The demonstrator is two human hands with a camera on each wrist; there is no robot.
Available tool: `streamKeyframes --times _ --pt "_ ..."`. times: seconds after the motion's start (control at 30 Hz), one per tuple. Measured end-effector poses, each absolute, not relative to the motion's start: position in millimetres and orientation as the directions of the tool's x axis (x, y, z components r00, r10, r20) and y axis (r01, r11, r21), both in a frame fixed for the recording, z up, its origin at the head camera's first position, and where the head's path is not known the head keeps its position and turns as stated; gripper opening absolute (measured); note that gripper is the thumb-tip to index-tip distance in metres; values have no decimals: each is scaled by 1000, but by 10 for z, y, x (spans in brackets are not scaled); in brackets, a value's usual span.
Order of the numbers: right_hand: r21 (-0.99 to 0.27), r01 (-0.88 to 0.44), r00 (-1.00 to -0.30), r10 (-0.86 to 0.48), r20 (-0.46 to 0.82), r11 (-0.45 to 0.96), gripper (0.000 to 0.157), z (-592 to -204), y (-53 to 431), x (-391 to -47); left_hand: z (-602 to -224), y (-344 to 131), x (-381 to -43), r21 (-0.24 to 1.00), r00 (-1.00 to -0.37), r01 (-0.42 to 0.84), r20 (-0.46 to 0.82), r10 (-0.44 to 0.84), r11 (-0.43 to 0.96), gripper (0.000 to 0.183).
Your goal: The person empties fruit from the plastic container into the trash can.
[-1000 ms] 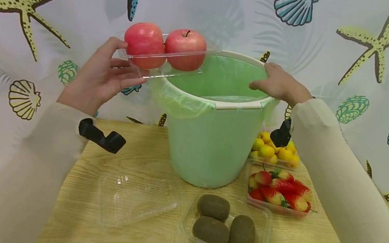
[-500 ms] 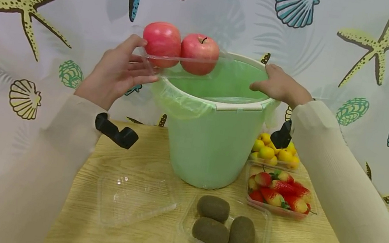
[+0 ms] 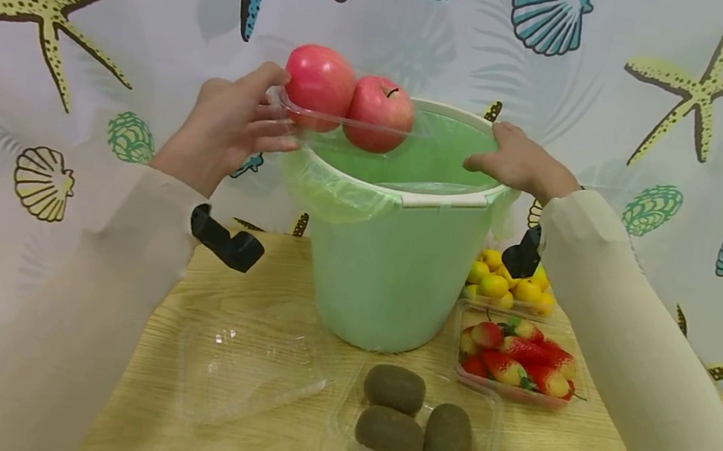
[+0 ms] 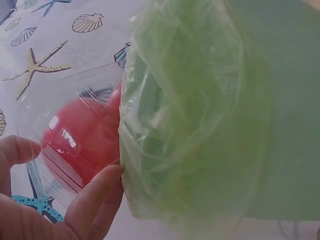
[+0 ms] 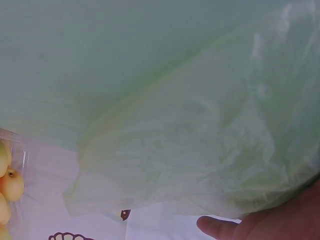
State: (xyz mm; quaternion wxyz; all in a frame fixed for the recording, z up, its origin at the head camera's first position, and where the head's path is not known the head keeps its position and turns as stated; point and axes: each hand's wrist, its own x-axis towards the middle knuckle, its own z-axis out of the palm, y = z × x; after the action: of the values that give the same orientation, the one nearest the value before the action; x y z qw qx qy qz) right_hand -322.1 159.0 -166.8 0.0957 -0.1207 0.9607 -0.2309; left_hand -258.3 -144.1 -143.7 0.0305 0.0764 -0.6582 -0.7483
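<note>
My left hand (image 3: pixel 226 122) pinches the left end of a clear plastic tray (image 4: pixel 60 90). Two red apples (image 3: pixel 380 114) sit in it, and it tilts down to the right across the left rim of a pale green bin (image 3: pixel 391 260). A thin green plastic liner (image 4: pixel 195 115) folds outward over that rim. On the bin's right rim, my right hand (image 3: pixel 526 160) grips with the thumb toward the inside. Only part of this hand shows at the lower right in the right wrist view, against the liner. The bin's bottom is hidden.
Right of the bin stand a tray of strawberries (image 3: pixel 523 356) and, behind it, small yellow fruits (image 3: pixel 513 281). In front lie a tray with three kiwis (image 3: pixel 395 388) and a clear empty tray (image 3: pixel 251 372) on the wooden table (image 3: pixel 246 255). A patterned cloth hangs behind.
My left hand has moved right, bringing the apple tray over the bin's left rim. The tray's right end has dipped. My right hand stays on the rim.
</note>
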Motion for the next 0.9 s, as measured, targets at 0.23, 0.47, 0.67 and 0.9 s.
streamKeyframes --times 0.23,0.47,0.67,0.9 --pt "-463 -184 -953 -272 -131 867 81 -1664 1594 -3223 -1406 -1389 -2583 998 -982 -45 -52 -184 -38 61" --pt "-463 -183 -954 -271 -130 867 81 -1664 1592 -3223 -1378 -1346 -2562 997 -979 -41 -27 -202 64 66" --pt "-467 -192 -954 -276 -118 863 81 -1673 1599 -3222 -1376 -1311 -2535 986 -976 -2 35 -215 168 59" --pt "-469 -193 -954 -276 -115 862 81 -1677 1602 -3227 -1362 -1251 -2497 954 -970 55 121 -211 294 57"
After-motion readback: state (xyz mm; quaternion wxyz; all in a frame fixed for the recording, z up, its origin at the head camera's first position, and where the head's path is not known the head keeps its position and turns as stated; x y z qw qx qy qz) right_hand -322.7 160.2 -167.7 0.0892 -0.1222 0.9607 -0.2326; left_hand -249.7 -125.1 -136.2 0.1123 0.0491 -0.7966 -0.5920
